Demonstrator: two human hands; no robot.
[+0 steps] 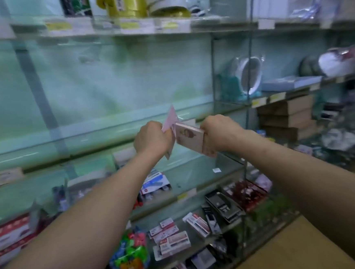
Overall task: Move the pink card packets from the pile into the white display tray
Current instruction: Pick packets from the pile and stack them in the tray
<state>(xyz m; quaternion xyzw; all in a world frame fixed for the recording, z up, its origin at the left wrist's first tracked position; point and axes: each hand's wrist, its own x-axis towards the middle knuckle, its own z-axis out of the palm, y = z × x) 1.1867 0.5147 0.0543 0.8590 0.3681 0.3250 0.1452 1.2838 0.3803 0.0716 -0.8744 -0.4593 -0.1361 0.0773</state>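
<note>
Thick stack of pink card packets [190, 138], clasped by right hand [220, 134]; long axis towards left hand [151, 139] just beside, which pinches one thin pink packet [170, 118]

Both bare forearms reach forward and up, wrists nearly level. The left hand [152, 139] is curled, knuckles toward the camera — the right hand [220, 132] likewise, fingers wrapped.

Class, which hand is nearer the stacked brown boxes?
Right. The right hand is just left of the brown boxes; the left hand is farther left. Both grip pink packets.
</note>
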